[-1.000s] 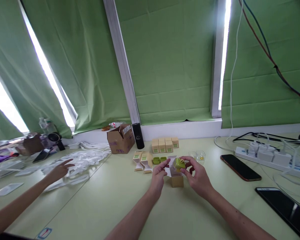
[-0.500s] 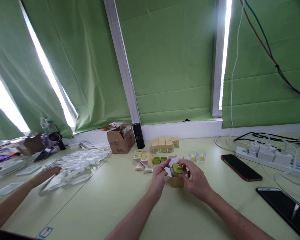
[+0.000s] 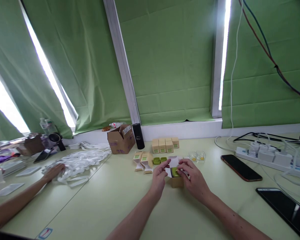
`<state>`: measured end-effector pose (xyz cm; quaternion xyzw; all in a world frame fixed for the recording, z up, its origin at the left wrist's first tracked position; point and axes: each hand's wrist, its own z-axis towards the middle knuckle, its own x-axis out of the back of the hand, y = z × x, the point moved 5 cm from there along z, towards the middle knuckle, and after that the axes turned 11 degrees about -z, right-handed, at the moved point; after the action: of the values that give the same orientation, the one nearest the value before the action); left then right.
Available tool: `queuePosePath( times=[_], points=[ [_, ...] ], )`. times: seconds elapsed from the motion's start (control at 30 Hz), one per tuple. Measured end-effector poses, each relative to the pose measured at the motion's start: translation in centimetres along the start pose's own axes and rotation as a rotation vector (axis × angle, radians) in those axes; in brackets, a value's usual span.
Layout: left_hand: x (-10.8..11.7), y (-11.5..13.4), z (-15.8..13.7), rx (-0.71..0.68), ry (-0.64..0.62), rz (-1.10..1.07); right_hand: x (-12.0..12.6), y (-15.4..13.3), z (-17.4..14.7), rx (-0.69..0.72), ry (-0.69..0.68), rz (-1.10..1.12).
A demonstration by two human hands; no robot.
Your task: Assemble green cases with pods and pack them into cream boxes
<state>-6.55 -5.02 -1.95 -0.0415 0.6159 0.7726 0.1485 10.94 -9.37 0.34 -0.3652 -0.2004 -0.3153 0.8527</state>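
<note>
A small kraft cardboard box (image 3: 177,182) stands on the table with its white inner flaps raised. Inside its opening sits a square green-lidded container (image 3: 174,172), mostly hidden by the box walls. My left hand (image 3: 159,180) grips the left side of the box near a flap, thumb and forefinger on it. The fingers of my right hand (image 3: 193,180) are closed at the container's lid and the box's right edge. Just behind my left hand are two green square pieces (image 3: 160,160). Two small clear cups (image 3: 197,156) with yellow spots stand behind my right hand.
Two opened kraft boxes (image 3: 143,162) lie to the left, and several closed ones (image 3: 165,145) stand behind. Farther back are a brown carton (image 3: 121,139) and a black cylinder (image 3: 138,136). Phones (image 3: 240,167) and a power strip (image 3: 272,160) lie right. Another person's hand (image 3: 53,172) touches white straps (image 3: 82,161).
My right hand has lowered the green-lidded container into the box, while my left hand has stayed at the box. The other person's hand has shifted right onto the white straps.
</note>
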Motion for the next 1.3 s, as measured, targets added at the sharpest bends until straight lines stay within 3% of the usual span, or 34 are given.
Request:
queuePosePath(
  times=[0.7,1.07,1.3],
  points=[
    [-0.1,0.0,-0.1,-0.009,0.007,-0.003,-0.6,0.2,0.1,-0.059,-0.044,0.077],
    [-0.4,0.5,-0.4,-0.011,0.042,-0.058,0.0,2.9,0.1,-0.239,0.233,0.358],
    [-0.5,0.3,-0.3,0.002,0.032,-0.081,-0.8,4.0,-0.1,-0.377,0.207,0.409]
  ],
)
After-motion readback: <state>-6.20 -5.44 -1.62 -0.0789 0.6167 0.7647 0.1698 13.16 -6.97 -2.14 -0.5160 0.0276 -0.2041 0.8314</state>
